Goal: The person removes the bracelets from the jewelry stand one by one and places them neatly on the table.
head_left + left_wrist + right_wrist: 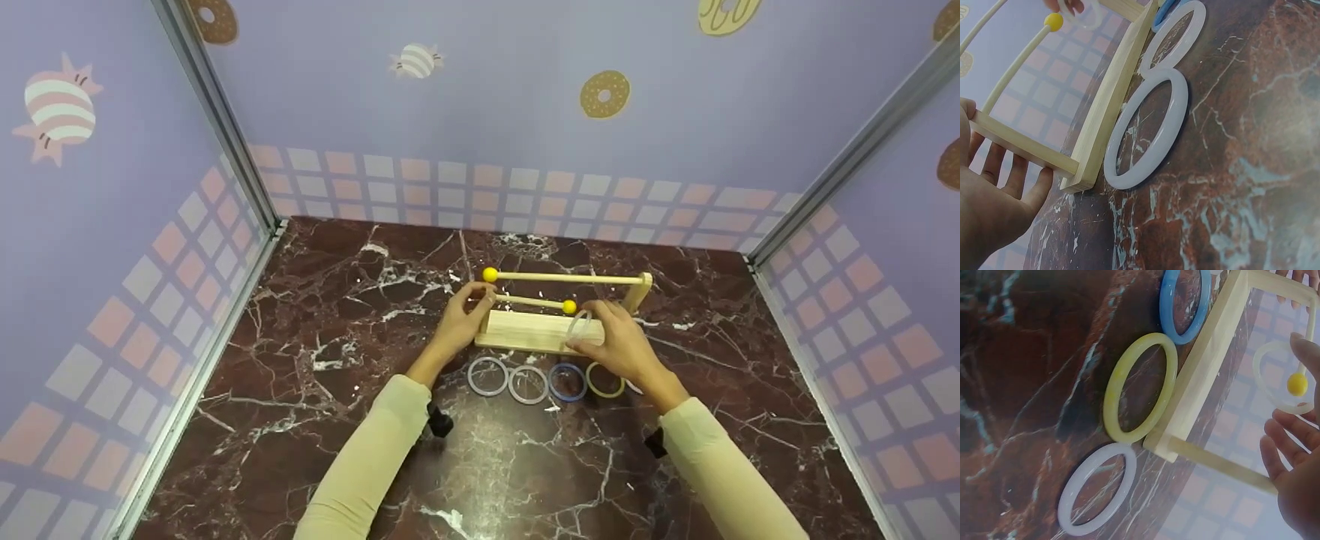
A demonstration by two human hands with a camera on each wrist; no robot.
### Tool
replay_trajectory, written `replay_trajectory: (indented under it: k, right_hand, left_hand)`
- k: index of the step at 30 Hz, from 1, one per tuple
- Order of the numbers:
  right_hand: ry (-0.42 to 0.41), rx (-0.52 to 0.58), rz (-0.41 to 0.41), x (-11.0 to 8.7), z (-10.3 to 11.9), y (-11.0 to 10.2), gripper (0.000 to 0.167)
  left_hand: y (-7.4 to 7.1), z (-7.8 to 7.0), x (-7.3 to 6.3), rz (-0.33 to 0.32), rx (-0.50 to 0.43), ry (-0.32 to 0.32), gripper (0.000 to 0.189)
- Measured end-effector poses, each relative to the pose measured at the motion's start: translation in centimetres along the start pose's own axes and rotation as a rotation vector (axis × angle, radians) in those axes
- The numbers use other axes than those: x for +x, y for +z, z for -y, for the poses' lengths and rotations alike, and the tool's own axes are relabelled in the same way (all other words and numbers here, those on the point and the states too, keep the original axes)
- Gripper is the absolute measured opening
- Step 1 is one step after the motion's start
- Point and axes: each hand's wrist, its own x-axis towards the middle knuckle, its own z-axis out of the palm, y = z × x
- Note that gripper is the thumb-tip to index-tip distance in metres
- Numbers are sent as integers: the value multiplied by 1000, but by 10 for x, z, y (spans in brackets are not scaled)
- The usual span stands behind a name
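Observation:
A pale wooden stand (pixel 525 330) has a flat base and two rods, each tipped with a yellow ball. My left hand (pixel 463 316) grips the short upright post (pixel 1022 143) at the stand's left end, thumb on one side and fingers on the other. With thumb and fingertips my right hand (pixel 619 341) pinches a translucent whitish ring (pixel 1256 371), held up at the free end of the lower rod (pixel 529 301). In the right wrist view that rod's yellow ball (pixel 1297 385) appears inside the ring's outline.
In front of the base lie a white ring (pixel 488 394), another pale ring (pixel 529 403), a blue ring (pixel 568 400), a yellow ring (pixel 606 396) and a pale lilac ring (pixel 1065 506). The upper rod (pixel 562 277) runs behind from a taller right post (pixel 639 291). Patterned walls enclose the marbled table.

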Motion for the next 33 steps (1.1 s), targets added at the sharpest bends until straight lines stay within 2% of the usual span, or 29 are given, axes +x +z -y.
replay_trajectory:
  k: [5,14,21,26,33]
  right_hand:
    - [50,27,-1,-11,-4,-8,64]
    - [53,39,-27,-28,-12,-17,67]
    - [82,49,-47,-36,-21,-29,66]
    - [102,63,-50,-42,-23,-31,67]
    - [136,81,-58,-47,-27,-33,62]
  left_hand:
    - [1,0,1,-6,-8,1,20]
    - [2,1,1,-2,-15,-3,20]
    - [0,36,14,15,26,-15,24]
    - [3,36,14,-12,19,-11,24]
    - [-1,37,15,22,12,-21,26]
